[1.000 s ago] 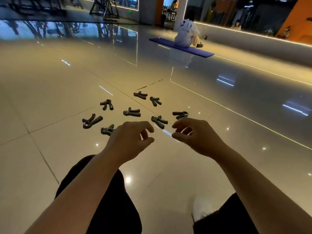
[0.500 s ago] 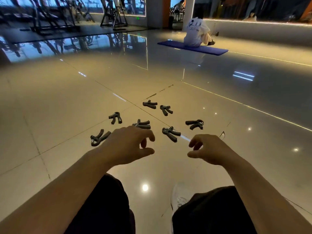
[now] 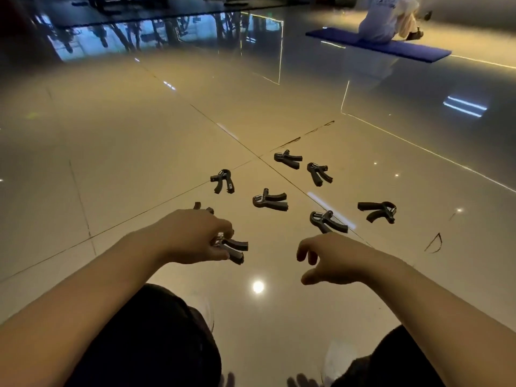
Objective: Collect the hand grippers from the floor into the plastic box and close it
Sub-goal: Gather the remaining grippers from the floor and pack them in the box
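Observation:
Several dark hand grippers lie scattered on the glossy tiled floor in front of me. My left hand reaches down over the nearest hand gripper, with thumb and fingers closed on its spring end while its handles stick out to the right. Another gripper is mostly hidden behind that hand. My right hand hovers above the floor, fingers curled and apart, holding nothing. It is just short of a gripper. Others lie farther off. No plastic box is in view.
My knees in dark trousers and a white shoe fill the bottom. A person sits on a blue mat at the far right. Gym machines stand along the back wall. A black mark is on the floor to the right.
My left hand dropped onto the nearest hand gripper and closed its fingers on it. My right hand stayed low and open. The view moved closer to the grippers.

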The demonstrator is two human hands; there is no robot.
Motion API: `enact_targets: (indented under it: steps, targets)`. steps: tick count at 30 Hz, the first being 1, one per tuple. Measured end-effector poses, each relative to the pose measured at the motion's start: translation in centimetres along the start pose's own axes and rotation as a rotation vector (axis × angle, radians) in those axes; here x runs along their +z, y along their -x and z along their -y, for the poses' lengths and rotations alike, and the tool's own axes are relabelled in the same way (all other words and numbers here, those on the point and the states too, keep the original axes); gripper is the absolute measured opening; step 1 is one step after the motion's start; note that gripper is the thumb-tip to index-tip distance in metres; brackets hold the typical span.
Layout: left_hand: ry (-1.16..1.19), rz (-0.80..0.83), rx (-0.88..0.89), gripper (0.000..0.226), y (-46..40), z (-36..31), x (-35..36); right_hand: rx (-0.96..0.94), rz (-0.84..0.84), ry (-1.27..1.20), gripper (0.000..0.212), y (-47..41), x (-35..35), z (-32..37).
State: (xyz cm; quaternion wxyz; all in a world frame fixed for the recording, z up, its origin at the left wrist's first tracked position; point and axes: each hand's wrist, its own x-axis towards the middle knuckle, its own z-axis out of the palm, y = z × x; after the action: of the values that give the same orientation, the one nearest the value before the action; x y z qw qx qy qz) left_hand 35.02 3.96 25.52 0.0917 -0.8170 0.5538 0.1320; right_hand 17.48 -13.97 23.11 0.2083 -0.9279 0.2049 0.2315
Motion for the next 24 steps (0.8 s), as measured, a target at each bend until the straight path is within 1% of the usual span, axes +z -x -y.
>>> enact_targets:
  steps: [3, 6, 10, 12, 14, 17, 19, 21, 23, 24]
  targets:
    - [0.050, 0.078, -0.061, 0.041, -1.0, 4.1, 0.8, 0.034, -0.048, 0.137, 0.042, -3.8, -0.4, 0.7]
    - [0.070, 0.174, -0.111, 0.043, -1.8, 8.0, 1.9, 0.037, -0.027, 0.267, 0.039, -7.9, -0.1, 1.3]
    - [0.049, 0.237, -0.114, 0.044, -4.2, 11.3, 3.4, -0.053, 0.015, 0.474, 0.036, -14.0, 1.3, 2.7]
    - [0.015, 0.244, -0.092, 0.045, -6.0, 12.4, 4.2, -0.114, 0.048, 0.520, 0.037, -17.1, 2.6, 4.0]
    - [0.017, 0.222, -0.092, 0.046, -7.9, 13.8, 5.0, -0.141, 0.058, 0.446, 0.040, -20.1, 3.9, 5.5]
    - [0.017, 0.182, -0.121, 0.046, -10.5, 16.1, 6.5, -0.154, 0.047, 0.253, 0.042, -23.9, 6.0, 6.7]
    - [-0.005, 0.164, -0.147, 0.046, -12.3, 17.4, 8.0, -0.121, 0.066, 0.167, 0.044, -26.2, 7.9, 6.0]
    - [-0.007, 0.151, -0.173, 0.045, -14.3, 18.5, 10.1, -0.073, 0.100, 0.137, 0.049, -28.3, 9.7, 4.9]
    - [0.034, 0.142, -0.229, 0.046, -16.3, 19.7, 12.5, -0.016, 0.095, 0.109, 0.056, -30.4, 11.0, 3.7]
    - [0.061, 0.134, -0.265, 0.047, -17.3, 20.3, 13.7, 0.001, 0.064, 0.084, 0.058, -31.5, 11.4, 3.1]
